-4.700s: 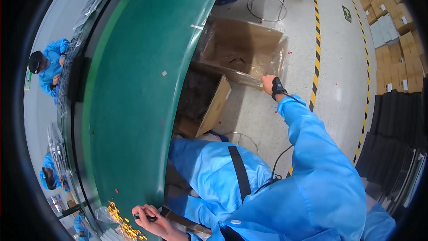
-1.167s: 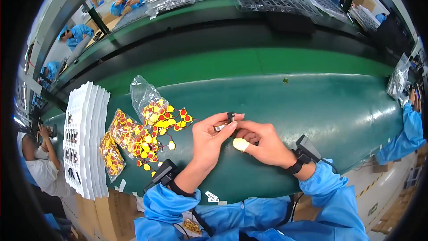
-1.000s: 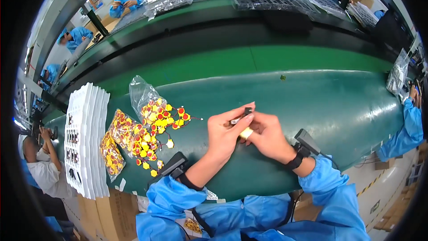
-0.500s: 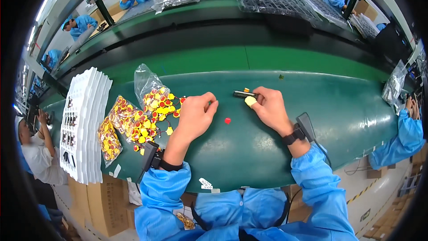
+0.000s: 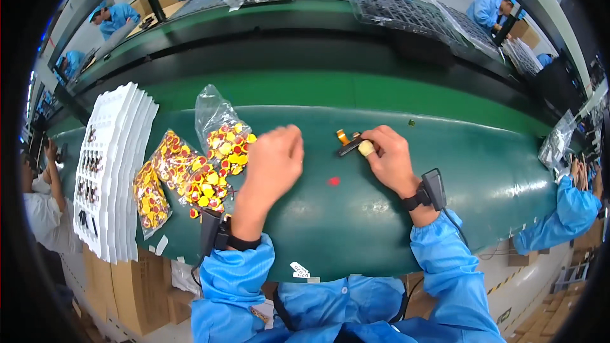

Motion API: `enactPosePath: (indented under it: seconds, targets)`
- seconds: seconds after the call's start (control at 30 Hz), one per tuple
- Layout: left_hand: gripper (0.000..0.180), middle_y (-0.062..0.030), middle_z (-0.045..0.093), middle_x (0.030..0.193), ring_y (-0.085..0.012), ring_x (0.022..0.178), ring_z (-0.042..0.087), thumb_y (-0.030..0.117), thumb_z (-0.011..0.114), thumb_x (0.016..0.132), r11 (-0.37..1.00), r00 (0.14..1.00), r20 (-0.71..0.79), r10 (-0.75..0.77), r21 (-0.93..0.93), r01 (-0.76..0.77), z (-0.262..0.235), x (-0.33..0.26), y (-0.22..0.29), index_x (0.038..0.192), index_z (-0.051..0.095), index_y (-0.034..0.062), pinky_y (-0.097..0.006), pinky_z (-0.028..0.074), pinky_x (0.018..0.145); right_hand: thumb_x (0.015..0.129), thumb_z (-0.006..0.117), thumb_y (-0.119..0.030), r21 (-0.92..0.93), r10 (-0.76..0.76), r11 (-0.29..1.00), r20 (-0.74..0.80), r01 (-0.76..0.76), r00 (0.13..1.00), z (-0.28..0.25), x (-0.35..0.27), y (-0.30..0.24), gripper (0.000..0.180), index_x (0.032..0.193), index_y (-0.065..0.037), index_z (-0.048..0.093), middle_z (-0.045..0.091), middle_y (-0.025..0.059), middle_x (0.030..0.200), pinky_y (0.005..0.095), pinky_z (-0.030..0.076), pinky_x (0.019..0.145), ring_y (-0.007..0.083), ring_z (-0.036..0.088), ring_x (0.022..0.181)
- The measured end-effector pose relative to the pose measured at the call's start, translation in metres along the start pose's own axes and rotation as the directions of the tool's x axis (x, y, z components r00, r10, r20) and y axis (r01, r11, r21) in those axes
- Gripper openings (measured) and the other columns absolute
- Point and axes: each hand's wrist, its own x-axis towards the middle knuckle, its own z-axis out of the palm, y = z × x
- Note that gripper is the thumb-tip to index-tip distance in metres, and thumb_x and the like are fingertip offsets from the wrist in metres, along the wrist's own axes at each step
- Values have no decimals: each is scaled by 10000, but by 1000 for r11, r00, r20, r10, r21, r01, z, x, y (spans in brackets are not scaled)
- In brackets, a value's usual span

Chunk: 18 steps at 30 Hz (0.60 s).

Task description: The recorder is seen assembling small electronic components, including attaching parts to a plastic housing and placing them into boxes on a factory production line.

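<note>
My right hand (image 5: 392,159) is closed on a small black bar-shaped part with an orange flex cable (image 5: 342,136) sticking up from its far end. A pale yellow rounded piece (image 5: 366,148) shows at the thumb tip, against the black part. My left hand (image 5: 273,164) is raised over the table to the left, its fingers curled together and slightly blurred; whether they pinch anything small is hidden. Between the hands a small red piece (image 5: 333,181) lies on the green mat. Next to my left hand lies a heap of yellow and red pieces (image 5: 206,187).
Clear bags of yellow and red pieces (image 5: 152,200) lie left of the heap, one opened bag (image 5: 213,111) behind. Stacked white trays (image 5: 105,178) holding small dark parts stand at the far left. Beyond the green table (image 5: 381,235), co-workers sit by black trays (image 5: 406,19).
The black part has turned in my right hand, and its orange cable now stands up more clearly. My left hand has come nearer and its fingers have drawn together. The whole view has shifted slightly.
</note>
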Motion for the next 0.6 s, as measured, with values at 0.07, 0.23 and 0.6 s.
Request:
enactPosePath:
  seconds: [0.07,0.23,0.6]
  targets:
    - [57,-103,623,680,-182,592,599,51,623,867,987,982,-115,-150,-71,142,-25,9,-10,865,640,-3,-318,447,564,750,688,41,-22,39,999,-36,-40,999,-6,-2,2,263,1008,-7,673,648,125,953,395,529,763,324,632,908]
    - [63,-58,607,662,-89,594,543,23,632,857,939,963,-90,-254,-260,224,-54,8,-36,858,650,-38,-263,435,572,702,693,52,-139,-165,977,-32,159,986,-6,6,-8,370,1064,-14,669,651,153,1135,419,518,919,349,563,1178]
    - [143,-210,671,821,-395,821,660,148,665,816,923,905,305,-296,336,188,-36,0,-25,878,646,21,-494,521,717,686,700,64,-289,23,952,-259,-100,966,-63,-16,40,309,986,-7,679,684,173,1032,424,521,868,369,640,979]
